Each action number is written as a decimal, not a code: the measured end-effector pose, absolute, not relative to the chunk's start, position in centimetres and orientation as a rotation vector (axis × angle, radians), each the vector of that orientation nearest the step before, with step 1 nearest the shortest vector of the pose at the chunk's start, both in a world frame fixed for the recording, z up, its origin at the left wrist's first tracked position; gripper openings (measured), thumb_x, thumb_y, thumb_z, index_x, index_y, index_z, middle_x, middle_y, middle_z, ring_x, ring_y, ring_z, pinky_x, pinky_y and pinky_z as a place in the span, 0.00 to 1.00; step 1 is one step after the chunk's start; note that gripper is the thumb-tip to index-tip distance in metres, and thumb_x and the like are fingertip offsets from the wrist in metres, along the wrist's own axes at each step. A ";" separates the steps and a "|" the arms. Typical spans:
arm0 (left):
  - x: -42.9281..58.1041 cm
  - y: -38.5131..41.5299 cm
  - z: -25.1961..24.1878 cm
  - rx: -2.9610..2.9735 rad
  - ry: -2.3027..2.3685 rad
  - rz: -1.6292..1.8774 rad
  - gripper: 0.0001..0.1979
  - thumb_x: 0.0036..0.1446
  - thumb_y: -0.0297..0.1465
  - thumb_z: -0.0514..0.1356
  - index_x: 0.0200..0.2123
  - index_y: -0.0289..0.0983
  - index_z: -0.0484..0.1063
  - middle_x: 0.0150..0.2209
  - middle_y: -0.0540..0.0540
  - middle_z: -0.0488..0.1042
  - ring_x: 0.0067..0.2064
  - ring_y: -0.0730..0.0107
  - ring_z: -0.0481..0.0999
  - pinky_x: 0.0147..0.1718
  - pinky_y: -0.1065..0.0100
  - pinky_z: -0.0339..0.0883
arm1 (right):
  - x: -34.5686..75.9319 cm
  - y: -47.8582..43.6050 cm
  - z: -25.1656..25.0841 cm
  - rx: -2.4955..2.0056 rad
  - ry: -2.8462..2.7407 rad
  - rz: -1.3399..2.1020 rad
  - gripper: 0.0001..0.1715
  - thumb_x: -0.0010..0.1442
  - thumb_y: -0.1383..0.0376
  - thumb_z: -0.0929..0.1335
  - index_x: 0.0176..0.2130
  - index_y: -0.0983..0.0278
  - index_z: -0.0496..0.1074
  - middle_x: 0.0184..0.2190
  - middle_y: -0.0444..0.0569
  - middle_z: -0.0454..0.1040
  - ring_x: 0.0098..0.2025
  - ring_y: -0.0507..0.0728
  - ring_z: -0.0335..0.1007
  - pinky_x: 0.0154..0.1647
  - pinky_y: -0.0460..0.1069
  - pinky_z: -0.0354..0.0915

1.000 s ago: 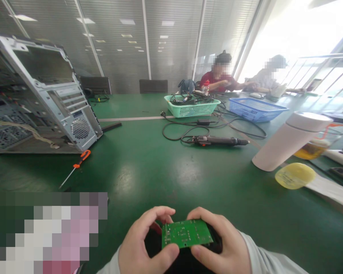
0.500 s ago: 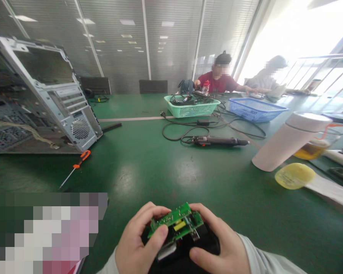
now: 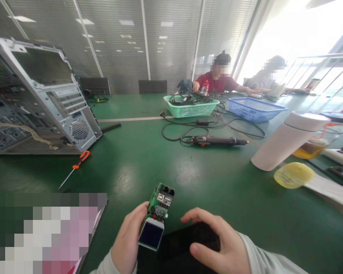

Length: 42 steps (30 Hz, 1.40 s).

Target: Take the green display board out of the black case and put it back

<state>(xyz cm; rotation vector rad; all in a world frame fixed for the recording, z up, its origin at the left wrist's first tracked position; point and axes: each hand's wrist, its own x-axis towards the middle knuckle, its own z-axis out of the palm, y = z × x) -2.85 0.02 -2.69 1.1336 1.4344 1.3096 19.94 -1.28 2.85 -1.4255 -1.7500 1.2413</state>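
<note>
In the lower middle, my left hand (image 3: 128, 238) grips a green circuit board (image 3: 157, 207) along its left side. The board is tilted up and shows a small dark screen (image 3: 151, 234) at its near end, with connector sockets at the far end. To the right, my right hand (image 3: 217, 239) is wrapped round the right end of a glossy black casing (image 3: 183, 243). Its thumb lies over the casing and its index finger is lifted off. The board is apart from my right hand and partly above the casing's left end. Fingers behind the casing are hidden.
A metal computer case (image 3: 82, 131) stands at left, near an orange-handled screwdriver (image 3: 74, 166). An electric screwdriver (image 3: 217, 140) with a looped cord lies ahead. Beyond are a green basket (image 3: 194, 110) of cables and a blue basket (image 3: 254, 110). A pale tumbler (image 3: 282, 146) stands right. Two people sit far off.
The circuit board has come away from the black casing and been turned upright in my left hand, so its screen shows. My right hand's index finger has left the board.
</note>
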 end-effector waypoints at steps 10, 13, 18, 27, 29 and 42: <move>-3.5 1.2 -3.0 0.990 1.215 1.116 0.16 0.52 0.40 0.62 0.38 0.34 0.80 0.19 0.47 0.77 0.23 0.59 0.75 0.23 0.66 0.68 | 20.1 -1.2 2.8 -1.437 -1.726 1.174 0.21 0.50 0.54 0.69 0.43 0.57 0.75 0.40 0.46 0.76 0.42 0.61 0.71 0.44 0.53 0.62; -3.1 1.2 -2.5 0.906 1.175 1.123 0.18 0.53 0.42 0.61 0.37 0.32 0.80 0.18 0.47 0.77 0.23 0.59 0.76 0.24 0.65 0.69 | 20.4 -1.4 2.4 -1.438 -1.716 1.139 0.20 0.50 0.55 0.69 0.43 0.57 0.75 0.42 0.46 0.77 0.44 0.62 0.71 0.45 0.53 0.63; -2.7 1.4 -2.6 0.800 1.165 1.100 0.20 0.54 0.45 0.60 0.33 0.33 0.80 0.18 0.47 0.77 0.20 0.61 0.75 0.23 0.65 0.68 | 21.6 -1.6 1.3 -1.440 -1.655 1.092 0.20 0.52 0.53 0.69 0.43 0.57 0.75 0.42 0.46 0.77 0.45 0.63 0.71 0.46 0.54 0.63; -1.5 1.2 -2.5 0.778 1.153 1.164 0.24 0.54 0.49 0.58 0.30 0.33 0.79 0.13 0.49 0.73 0.17 0.67 0.70 0.19 0.68 0.66 | 23.3 -1.3 -0.7 -1.353 -1.446 1.066 0.23 0.55 0.45 0.69 0.42 0.58 0.75 0.42 0.49 0.76 0.46 0.63 0.69 0.48 0.54 0.64; -1.4 1.3 -2.2 0.782 1.131 1.152 0.25 0.52 0.51 0.59 0.29 0.33 0.78 0.13 0.49 0.73 0.17 0.68 0.70 0.19 0.70 0.65 | 23.4 -0.9 -0.5 -1.334 -1.378 1.083 0.26 0.54 0.43 0.70 0.40 0.59 0.76 0.41 0.50 0.76 0.46 0.63 0.69 0.49 0.53 0.64; -1.9 1.7 -2.1 0.775 1.111 1.113 0.26 0.48 0.53 0.61 0.26 0.33 0.78 0.12 0.49 0.74 0.17 0.70 0.70 0.20 0.72 0.64 | 22.9 -0.4 1.7 -0.786 -0.585 2.117 0.25 0.57 0.46 0.69 0.39 0.64 0.79 0.28 0.49 0.80 0.35 0.58 0.79 0.38 0.48 0.71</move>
